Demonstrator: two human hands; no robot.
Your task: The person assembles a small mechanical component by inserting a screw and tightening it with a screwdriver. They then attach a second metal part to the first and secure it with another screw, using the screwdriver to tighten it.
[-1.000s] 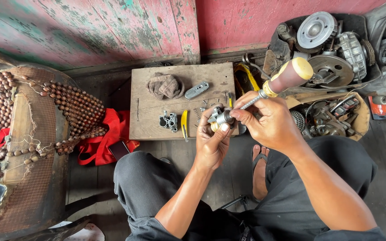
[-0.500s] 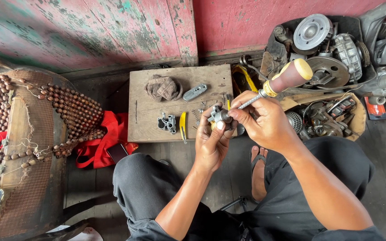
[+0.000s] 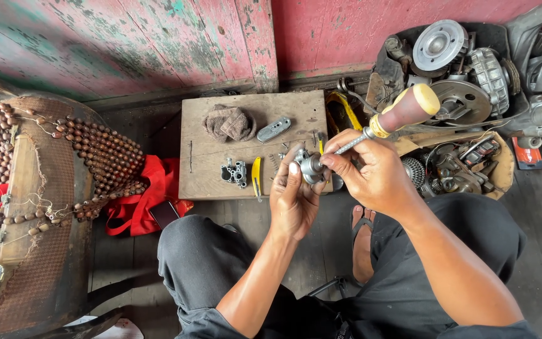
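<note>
Peeling pink and green wall behind, dark floor, low wooden board [image 3: 202, 172] as worktop. Left hand [image 3: 293, 201] closed around a small metal part [image 3: 310, 166], held in the air just over the board's near right corner. Right hand [image 3: 365, 169] pinches the shaft of a screwdriver [image 3: 396, 116] with a wood handle, fingers tight near the tip, tip at the part; exact contact point hidden by fingers. On the board: brown rag [image 3: 228, 122] at far edge, grey metal piece [image 3: 273, 129] beside it, small grey casting [image 3: 234, 172] near the near edge with a yellow-handled tool [image 3: 256, 176] just right of it. Box of engine parts [image 3: 465, 94] at right. Beaded seat cover [image 3: 45, 157] and red cloth [image 3: 142, 194] left of the board.
</note>
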